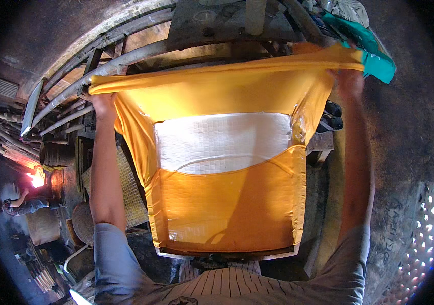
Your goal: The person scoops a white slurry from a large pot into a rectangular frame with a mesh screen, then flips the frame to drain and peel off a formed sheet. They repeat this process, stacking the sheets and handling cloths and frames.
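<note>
A yellow cloth [217, 96] is stretched wide across the far side. My left hand [103, 104] grips its far left corner, and my right hand [350, 81], slightly blurred, grips the far right corner. Between the raised cloth and its near part lies a white slab [227, 137] with a faint grid pattern and a wet-looking shine. The near half of the slab is covered by the cloth, which lies flat there with my shadow on it. Under the near edge shows the rim of a shallow tray or frame [173, 254]. Both sets of fingers are partly hidden by the cloth.
Long poles [140, 53] and a dark board [217, 25] stand beyond the cloth. A green cloth [379, 61] hangs at the far right. At the left, a person [21, 204] is by a fire [37, 177]. A woven mat [120, 188] leans near my left arm.
</note>
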A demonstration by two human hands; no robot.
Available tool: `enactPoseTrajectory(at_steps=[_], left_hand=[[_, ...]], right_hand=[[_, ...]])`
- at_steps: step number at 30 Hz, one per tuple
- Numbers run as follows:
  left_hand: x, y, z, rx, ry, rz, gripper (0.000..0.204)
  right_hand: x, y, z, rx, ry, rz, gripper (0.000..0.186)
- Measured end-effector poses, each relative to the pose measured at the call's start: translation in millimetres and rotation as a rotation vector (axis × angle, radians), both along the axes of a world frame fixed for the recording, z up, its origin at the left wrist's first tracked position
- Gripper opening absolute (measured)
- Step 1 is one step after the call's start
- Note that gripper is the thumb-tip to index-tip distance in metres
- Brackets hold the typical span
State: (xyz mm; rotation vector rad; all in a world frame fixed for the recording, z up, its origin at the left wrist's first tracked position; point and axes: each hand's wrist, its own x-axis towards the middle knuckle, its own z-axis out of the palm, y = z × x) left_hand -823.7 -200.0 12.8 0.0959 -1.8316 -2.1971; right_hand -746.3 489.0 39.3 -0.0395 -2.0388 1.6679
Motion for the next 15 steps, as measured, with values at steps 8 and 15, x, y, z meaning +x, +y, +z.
enactPoseTrajectory(at_steps=[8, 15], left_hand=[[86, 45, -71, -1.431, -0.137, -0.042, 0.052], [258, 41, -87, -1.930, 0.131, -0.375, 0.051]], right_hand=[[84, -68, -69, 0.975, -0.321, -0.076, 0.041], [214, -97, -101, 1.371, -0.086, 0.298, 0.035]])
